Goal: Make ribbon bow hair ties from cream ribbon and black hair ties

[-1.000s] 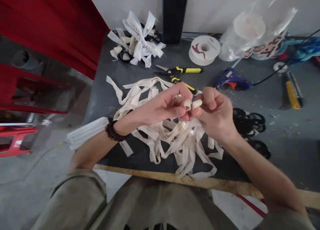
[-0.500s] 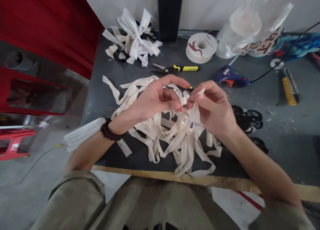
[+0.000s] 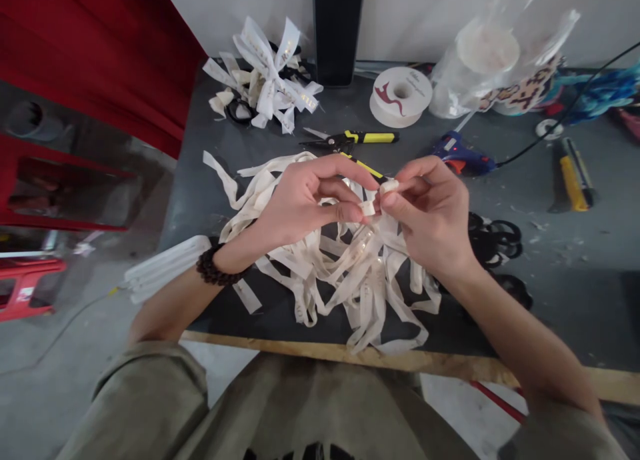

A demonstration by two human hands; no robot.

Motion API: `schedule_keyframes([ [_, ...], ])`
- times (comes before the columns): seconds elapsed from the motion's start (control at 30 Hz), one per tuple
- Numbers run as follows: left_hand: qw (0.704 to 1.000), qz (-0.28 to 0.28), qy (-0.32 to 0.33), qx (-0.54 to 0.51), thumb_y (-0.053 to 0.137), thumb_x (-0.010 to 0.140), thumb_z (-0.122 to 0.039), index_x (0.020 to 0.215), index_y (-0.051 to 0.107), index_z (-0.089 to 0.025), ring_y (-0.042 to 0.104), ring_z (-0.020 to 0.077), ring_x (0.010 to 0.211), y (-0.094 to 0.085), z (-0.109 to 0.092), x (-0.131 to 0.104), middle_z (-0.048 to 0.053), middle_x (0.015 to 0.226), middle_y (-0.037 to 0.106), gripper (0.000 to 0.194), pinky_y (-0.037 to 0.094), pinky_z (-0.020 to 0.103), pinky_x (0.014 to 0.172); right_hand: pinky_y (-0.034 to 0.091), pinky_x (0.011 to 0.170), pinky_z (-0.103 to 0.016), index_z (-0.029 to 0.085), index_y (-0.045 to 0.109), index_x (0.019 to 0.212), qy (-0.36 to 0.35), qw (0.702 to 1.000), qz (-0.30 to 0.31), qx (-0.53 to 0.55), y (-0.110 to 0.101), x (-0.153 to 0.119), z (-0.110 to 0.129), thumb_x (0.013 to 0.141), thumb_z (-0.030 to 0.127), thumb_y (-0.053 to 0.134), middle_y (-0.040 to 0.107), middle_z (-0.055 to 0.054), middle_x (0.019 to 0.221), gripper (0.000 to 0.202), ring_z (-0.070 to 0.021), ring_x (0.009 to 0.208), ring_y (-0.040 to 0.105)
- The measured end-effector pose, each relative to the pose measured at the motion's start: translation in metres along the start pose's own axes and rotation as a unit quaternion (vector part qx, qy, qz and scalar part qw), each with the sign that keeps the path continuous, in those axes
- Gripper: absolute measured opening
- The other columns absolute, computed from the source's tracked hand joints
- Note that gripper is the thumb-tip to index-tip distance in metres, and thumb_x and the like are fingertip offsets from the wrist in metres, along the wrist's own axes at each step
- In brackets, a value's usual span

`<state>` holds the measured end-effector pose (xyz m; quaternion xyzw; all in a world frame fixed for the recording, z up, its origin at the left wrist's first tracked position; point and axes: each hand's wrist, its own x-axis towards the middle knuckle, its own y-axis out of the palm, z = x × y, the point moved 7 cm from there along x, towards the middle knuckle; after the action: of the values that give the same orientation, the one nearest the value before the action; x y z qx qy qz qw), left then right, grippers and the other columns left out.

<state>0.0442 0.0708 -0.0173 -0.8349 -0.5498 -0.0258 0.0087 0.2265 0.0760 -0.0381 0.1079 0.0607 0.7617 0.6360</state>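
Both hands meet over a loose heap of cream ribbon strips (image 3: 320, 273), some with gold lettering. Between thumb and fingers, my left hand (image 3: 305, 197) pinches a cream ribbon end (image 3: 367, 209). My right hand (image 3: 433, 213) is closed on another folded bit of ribbon (image 3: 389, 187), close beside the left fingertips. Whether the two bits belong to one strip is hidden by the fingers. Yellow-and-black scissors (image 3: 350, 139) lie just beyond the hands, and a second yellow handle (image 3: 361, 165) shows behind the left fingers.
Finished-looking white bows (image 3: 273, 73) are piled back left. A ribbon spool (image 3: 401, 97), blue glue gun (image 3: 460, 155) with cord, and yellow cutter (image 3: 575, 177) lie along the back and right. Black hair ties (image 3: 495, 240) sit right of my right hand. The wooden table edge (image 3: 310, 352) runs in front.
My right hand has turned and moved slightly up and left, bringing its ribbon bit nearer the left fingertips. The ribbon there now looks folded over. My left hand keeps its pinch.
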Motion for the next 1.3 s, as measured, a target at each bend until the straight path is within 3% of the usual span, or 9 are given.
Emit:
schedule_keyframes([
  [0.07,1.0,-0.012,0.02,0.019,0.097,0.083,-0.047,0.113,0.078,-0.027,0.085,0.0227,0.087,-0.001,-0.004,-0.001,0.003,0.1,0.084,0.04,0.072,0.036,0.083,0.07,0.071,-0.032,0.03,0.068,0.104,-0.007,1.0,0.007,-0.024,0.001,-0.001,0.002,0.079,0.046,0.101,0.083,0.001,0.09,0.045,-0.0182,0.076,0.08],
  [0.17,0.998,-0.027,0.023,0.045,0.096,0.082,-0.055,0.126,0.074,-0.029,0.085,0.0246,0.087,-0.003,-0.005,0.0,0.002,0.096,0.083,0.056,0.071,0.039,0.085,0.07,0.071,-0.034,0.03,0.066,0.108,-0.019,0.999,0.007,-0.036,0.004,-0.003,0.006,0.077,0.051,0.101,0.084,0.001,0.09,0.051,-0.02,0.075,0.082],
  [0.27,0.995,-0.035,0.042,0.087,0.094,0.081,-0.062,0.134,0.072,-0.03,0.085,0.0275,0.099,-0.005,-0.008,0.001,0.003,0.099,0.084,0.066,0.07,0.041,0.09,0.07,0.07,-0.033,0.031,0.066,0.106,-0.03,0.998,-0.005,-0.055,0.005,-0.004,0.01,0.076,0.052,0.101,0.084,0.002,0.087,0.051,-0.02,0.073,0.081],
  [0.5,0.97,-0.028,0.112,0.215,0.09,0.09,-0.051,0.136,0.074,-0.027,0.083,0.025,0.105,0.002,-0.026,-0.005,0.0,0.086,0.085,0.054,0.063,0.038,0.103,0.068,0.069,-0.028,0.028,0.07,0.11,-0.075,0.991,0.018,-0.105,0.009,-0.008,0.016,0.083,0.032,0.099,0.086,0.003,0.09,0.041,-0.0169,0.078,0.083],
  [0.73,0.973,-0.015,0.069,0.222,0.089,0.092,-0.049,0.122,0.078,-0.028,0.085,0.0199,0.09,0.005,-0.022,-0.004,0.001,0.113,0.086,0.038,0.064,0.03,0.091,0.069,0.08,-0.034,0.028,0.065,0.113,-0.123,0.977,0.02,-0.171,0.008,-0.014,0.015,0.089,0.02,0.09,0.086,0.003,0.097,0.036,-0.0185,0.088,0.084],
  [0.93,0.973,-0.01,0.035,0.229,0.093,0.088,-0.03,0.11,0.078,-0.026,0.085,0.0224,0.097,0.003,-0.01,-0.003,0.001,0.106,0.086,0.027,0.066,0.029,0.087,0.062,0.068,-0.032,0.03,0.063,0.1,-0.2,0.922,0.003,-0.331,0.01,-0.021,0.019,0.088,0.006,0.075,0.081,0.005,0.091,0.029,-0.0177,0.079,0.081],
  [1.07,0.98,-0.01,0.019,0.196,0.093,0.086,-0.032,0.091,0.075,-0.022,0.085,0.0228,0.092,0.001,-0.007,-0.002,0.001,0.092,0.083,0.021,0.065,0.029,0.077,0.057,0.064,-0.027,0.029,0.062,0.095,-0.252,0.891,0.011,-0.376,0.017,-0.025,0.027,0.083,-0.003,0.068,0.079,0.007,0.086,0.035,-0.0142,0.071,0.077],
  [1.2,0.988,0.001,0.026,0.154,0.096,0.083,-0.041,0.082,0.075,-0.021,0.082,0.0207,0.083,0.0,-0.007,0.001,0.001,0.086,0.081,0.029,0.066,0.031,0.076,0.058,0.066,-0.028,0.029,0.066,0.095,-0.229,0.904,0.03,-0.359,0.017,-0.022,0.025,0.09,0.003,0.071,0.08,0.005,0.086,0.027,-0.0149,0.072,0.076],
  [1.3,0.994,0.001,0.026,0.11,0.097,0.082,-0.048,0.083,0.076,-0.021,0.08,0.0189,0.078,-0.001,-0.005,0.002,0.002,0.084,0.08,0.034,0.066,0.031,0.075,0.061,0.068,-0.03,0.031,0.071,0.1,-0.187,0.931,0.033,-0.312,0.013,-0.017,0.019,0.095,0.019,0.082,0.081,0.004,0.088,0.016,-0.017,0.075,0.078],
])
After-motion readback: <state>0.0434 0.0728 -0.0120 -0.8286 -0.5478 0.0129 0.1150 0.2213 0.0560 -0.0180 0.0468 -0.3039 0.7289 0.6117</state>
